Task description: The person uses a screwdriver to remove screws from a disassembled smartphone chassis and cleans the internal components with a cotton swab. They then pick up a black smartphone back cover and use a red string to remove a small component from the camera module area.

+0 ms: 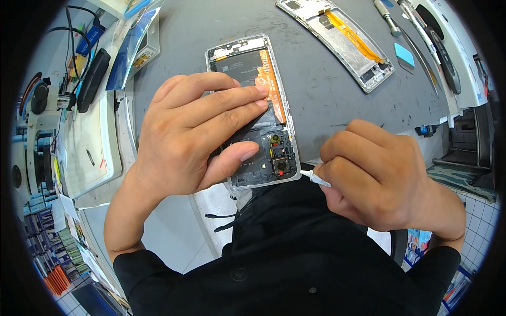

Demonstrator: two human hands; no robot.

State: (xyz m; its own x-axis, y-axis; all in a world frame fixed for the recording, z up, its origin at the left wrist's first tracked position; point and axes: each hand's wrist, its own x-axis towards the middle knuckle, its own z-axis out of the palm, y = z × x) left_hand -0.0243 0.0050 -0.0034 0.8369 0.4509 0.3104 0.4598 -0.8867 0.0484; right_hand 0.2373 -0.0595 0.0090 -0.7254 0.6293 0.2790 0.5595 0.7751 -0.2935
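Observation:
An opened phone body [274,158] lies at the front edge of the grey work mat, showing its battery, an orange flex cable and a camera module. My left hand [192,131] rests across it, fingers extended over the battery and cable and thumb over the lower part. My right hand [371,174] is closed round a small white nozzled tube [314,177], whose tip is at the phone's lower right edge, beside the camera module.
A second opened phone part with a yellow cable [353,39] lies at upper right, near a metal screwdriver [387,18], tweezers [421,58] and a turquoise pad [403,54]. The grey mat [321,105] spans the back. Cables, boxes and a cream tray [84,152] stand at left.

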